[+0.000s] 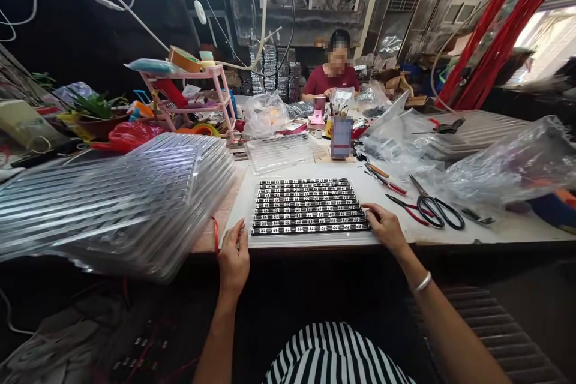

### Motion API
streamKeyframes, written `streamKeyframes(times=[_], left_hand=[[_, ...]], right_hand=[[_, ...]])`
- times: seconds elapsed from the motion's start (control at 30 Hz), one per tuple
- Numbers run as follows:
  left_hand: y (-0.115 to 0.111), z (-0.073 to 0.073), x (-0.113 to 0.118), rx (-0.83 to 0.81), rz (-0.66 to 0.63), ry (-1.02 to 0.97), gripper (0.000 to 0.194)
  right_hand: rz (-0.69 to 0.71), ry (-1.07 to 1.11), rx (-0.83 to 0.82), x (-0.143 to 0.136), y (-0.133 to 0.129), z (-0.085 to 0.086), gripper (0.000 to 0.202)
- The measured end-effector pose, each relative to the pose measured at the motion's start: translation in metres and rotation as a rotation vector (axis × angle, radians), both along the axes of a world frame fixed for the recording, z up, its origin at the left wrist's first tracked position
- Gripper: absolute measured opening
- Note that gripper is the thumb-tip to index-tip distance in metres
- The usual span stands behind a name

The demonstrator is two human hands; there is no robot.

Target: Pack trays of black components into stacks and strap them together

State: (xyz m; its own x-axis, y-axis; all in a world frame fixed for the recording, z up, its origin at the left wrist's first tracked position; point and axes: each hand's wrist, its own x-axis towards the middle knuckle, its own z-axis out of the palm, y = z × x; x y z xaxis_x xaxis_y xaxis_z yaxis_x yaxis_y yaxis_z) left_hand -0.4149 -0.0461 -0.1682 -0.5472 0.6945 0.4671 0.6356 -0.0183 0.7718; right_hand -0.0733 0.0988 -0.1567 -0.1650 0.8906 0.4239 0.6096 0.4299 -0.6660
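A clear plastic tray (310, 240) lies on the white work surface in front of me. Rows of black strips (310, 207) with silvery-white pieces fill it. Beside its near left corner is my left hand (234, 255), its fingers loosely stretched and pointing away from me; whether they touch the rim is unclear. At the right end of the tray, my right hand (384, 227) has bent fingers and thumb closed on the edge. Part of that grip is hidden behind the hand.
Stacked clear trays (148, 198) overhang the table at left. Scissors (434, 204), red-handled pliers (409, 209) and plastic bags (513, 156) lie at right. A phone (342, 137) stands behind the filled tray, near another clear tray (283, 153). Across the table sits a person (330, 78).
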Motion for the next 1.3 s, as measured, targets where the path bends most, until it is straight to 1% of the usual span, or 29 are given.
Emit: streamKeyframes(times=[0.13,0.27,0.43,0.5,0.57,0.63,0.67,0.77,0.83,0.93,1.0,1.07,1.1,1.17,1.23,1.3], left_hand=[[0.0,0.004,0.0,-0.071,0.016,-0.023,0.04],[0.003,0.008,0.0,-0.123,0.03,-0.03,0.038],[0.006,0.016,-0.004,-0.229,0.018,-0.175,0.047],[0.006,0.022,-0.005,-0.236,0.052,-0.237,0.051],[0.004,0.032,-0.004,-0.19,0.118,-0.292,0.052],[0.001,0.047,-0.001,-0.08,0.168,-0.369,0.05],[0.0,0.055,0.001,-0.011,0.172,-0.418,0.049],[-0.004,0.084,0.006,0.174,0.12,-0.582,0.053],[-0.006,0.101,0.007,0.25,0.06,-0.655,0.059],[-0.007,0.12,0.007,0.333,-0.001,-0.722,0.066],[-0.005,0.128,0.006,0.393,-0.005,-0.813,0.067],[-0.003,0.134,0.002,0.47,0.004,-0.957,0.065],[-0.002,0.137,-0.001,0.507,0.011,-1.027,0.061],[-0.001,0.141,-0.008,0.553,0.046,-1.114,0.043],[-0.003,0.142,-0.015,0.557,0.089,-1.109,0.027],[-0.007,0.139,-0.018,0.526,0.085,-1.039,0.023]], right_hand=[[-0.003,0.018,-0.05,0.001,-0.001,0.0,0.036],[-0.018,0.023,-0.065,0.001,-0.002,0.002,0.037],[-0.018,-0.008,-0.079,0.002,-0.003,0.004,0.036],[-0.015,-0.032,-0.078,0.004,-0.003,0.004,0.036],[-0.002,-0.046,-0.061,0.005,-0.002,0.003,0.035],[0.021,-0.048,-0.034,0.006,-0.001,0.003,0.034],[0.032,-0.047,-0.021,0.007,-0.001,0.003,0.033],[0.05,-0.048,-0.008,0.008,0.0,0.001,0.032],[0.06,-0.045,-0.018,0.009,0.001,0.0,0.032],[0.063,-0.035,-0.054,0.01,0.0,-0.002,0.035],[0.042,-0.028,-0.082,0.012,-0.001,-0.003,0.038],[-0.006,-0.03,-0.116,0.015,-0.003,-0.003,0.042],[-0.026,-0.034,-0.136,0.016,-0.003,-0.003,0.044],[-0.059,-0.041,-0.172,0.016,-0.002,-0.004,0.048],[-0.072,-0.036,-0.196,0.015,-0.002,-0.005,0.05],[-0.085,-0.02,-0.209,0.014,-0.001,-0.005,0.051]])
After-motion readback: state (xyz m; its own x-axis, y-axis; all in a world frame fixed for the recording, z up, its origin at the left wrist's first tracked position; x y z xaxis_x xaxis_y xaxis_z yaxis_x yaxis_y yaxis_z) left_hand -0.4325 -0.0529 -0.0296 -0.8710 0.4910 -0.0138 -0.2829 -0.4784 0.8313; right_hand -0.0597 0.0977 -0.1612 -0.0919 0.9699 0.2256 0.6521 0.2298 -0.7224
